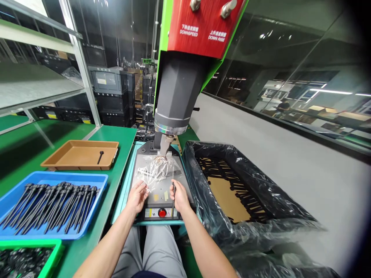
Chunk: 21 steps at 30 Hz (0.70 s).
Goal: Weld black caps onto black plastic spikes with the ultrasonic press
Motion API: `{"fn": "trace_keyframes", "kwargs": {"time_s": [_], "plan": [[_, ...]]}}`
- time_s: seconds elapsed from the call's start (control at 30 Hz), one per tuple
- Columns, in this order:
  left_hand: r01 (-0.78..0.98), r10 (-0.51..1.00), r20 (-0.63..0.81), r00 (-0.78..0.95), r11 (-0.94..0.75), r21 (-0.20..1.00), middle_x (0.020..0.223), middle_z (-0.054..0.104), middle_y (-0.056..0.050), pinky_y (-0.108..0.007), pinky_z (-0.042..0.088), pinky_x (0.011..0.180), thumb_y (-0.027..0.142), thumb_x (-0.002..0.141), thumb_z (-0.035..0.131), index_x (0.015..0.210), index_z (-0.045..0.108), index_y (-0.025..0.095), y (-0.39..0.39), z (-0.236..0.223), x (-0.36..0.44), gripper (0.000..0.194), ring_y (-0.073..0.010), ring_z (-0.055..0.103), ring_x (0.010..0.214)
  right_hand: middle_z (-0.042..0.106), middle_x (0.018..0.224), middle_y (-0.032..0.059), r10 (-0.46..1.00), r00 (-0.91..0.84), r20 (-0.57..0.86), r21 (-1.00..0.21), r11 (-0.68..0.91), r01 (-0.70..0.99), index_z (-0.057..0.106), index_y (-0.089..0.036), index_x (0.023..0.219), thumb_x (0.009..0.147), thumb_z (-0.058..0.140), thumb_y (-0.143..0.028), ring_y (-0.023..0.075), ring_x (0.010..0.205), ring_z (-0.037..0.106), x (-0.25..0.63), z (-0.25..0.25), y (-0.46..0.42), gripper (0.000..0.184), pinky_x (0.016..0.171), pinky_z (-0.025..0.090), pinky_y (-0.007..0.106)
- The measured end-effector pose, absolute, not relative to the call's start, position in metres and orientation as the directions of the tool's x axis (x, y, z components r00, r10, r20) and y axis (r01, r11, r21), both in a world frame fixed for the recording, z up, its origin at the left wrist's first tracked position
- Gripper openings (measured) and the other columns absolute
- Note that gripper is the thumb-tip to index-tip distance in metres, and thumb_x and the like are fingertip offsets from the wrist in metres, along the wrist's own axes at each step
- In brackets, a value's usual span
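Note:
A thin black rod (173,210) stands nearly upright in the picture, pinched between the fingers of my right hand (180,197). My left hand (138,197) is half curled with its fingers apart, beside the lower left edge of a clear plastic film (155,172); whether it touches the film I cannot tell. The film lies crumpled over the fixture on the grey base plate (158,189) of a press. Above it points the press's metal tip (165,144), under a dark grey housing (181,85). A red button (162,212) sits on the base's front.
On the left, a blue tray (100,181) carries many black rods with wider heads. A brown tray (78,143) bears one short black piece; a green bin (55,251) contains small black parts. At right stands a box lined with black plastic (255,173), with rods over cardboard.

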<state>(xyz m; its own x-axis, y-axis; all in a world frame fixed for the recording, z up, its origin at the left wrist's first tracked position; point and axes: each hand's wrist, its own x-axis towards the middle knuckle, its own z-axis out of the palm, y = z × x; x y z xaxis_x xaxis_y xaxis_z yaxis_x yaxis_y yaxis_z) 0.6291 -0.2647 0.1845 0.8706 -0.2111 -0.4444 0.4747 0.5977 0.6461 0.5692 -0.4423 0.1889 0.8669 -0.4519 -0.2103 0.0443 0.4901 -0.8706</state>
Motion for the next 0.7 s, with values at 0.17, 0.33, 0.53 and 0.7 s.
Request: {"fn": "trace_keyframes", "kwargs": {"time_s": [0.17, 0.33, 0.53, 0.7], "plan": [[0.504, -0.018, -0.574, 0.819, 0.501, 0.703, 0.074, 0.065, -0.002, -0.019, 0.054, 0.058, 0.006, 0.077, 0.066, 0.094, 0.060, 0.018, -0.256, 0.170, 0.600, 0.022, -0.0101, 0.064, 0.060, 0.059, 0.071, -0.0012, -0.332, 0.929, -0.162, -0.819, 0.570, 0.062, 0.060, -0.019, 0.105, 0.075, 0.067, -0.037, 0.0109, 0.056, 0.052, 0.543, 0.201, -0.425, 0.036, 0.045, 0.038, 0.021], [0.279, -0.301, -0.188, 0.935, 0.293, 0.915, 0.088, 0.070, -0.007, -0.023, 0.053, 0.075, 0.010, 0.065, 0.079, 0.094, 0.068, 0.016, -0.253, 0.189, 0.557, 0.031, -0.0172, 0.067, 0.083, 0.064, 0.091, 0.0029, -0.204, 0.978, 0.047, -0.842, 0.518, 0.149, 0.060, -0.020, 0.107, 0.075, 0.072, -0.036, 0.0181, 0.080, 0.063, 0.528, 0.220, -0.398, 0.038, 0.077, 0.052, 0.035], [-0.040, -0.388, 0.059, 0.920, 0.057, 0.998, 0.084, 0.071, -0.004, -0.029, 0.050, 0.076, 0.030, 0.078, 0.070, 0.091, 0.068, 0.017, -0.244, 0.204, 0.548, 0.019, -0.0175, 0.064, 0.077, 0.067, 0.089, 0.0017, -0.241, 0.952, 0.187, -0.920, 0.297, 0.256, 0.056, -0.023, 0.097, 0.069, 0.080, -0.031, 0.0195, 0.086, 0.065, 0.524, 0.230, -0.379, 0.037, 0.083, 0.052, 0.036], [-0.058, -0.403, 0.070, 0.913, 0.040, 0.997, 0.083, 0.070, -0.004, -0.030, 0.050, 0.074, 0.036, 0.083, 0.064, 0.093, 0.067, 0.016, -0.234, 0.203, 0.547, 0.022, -0.0170, 0.063, 0.077, 0.070, 0.103, 0.0063, -0.125, 0.966, 0.227, -0.955, 0.168, 0.246, 0.057, -0.024, 0.112, 0.080, 0.071, -0.030, 0.0208, 0.098, 0.066, 0.521, 0.231, -0.378, 0.036, 0.091, 0.049, 0.038]]}}
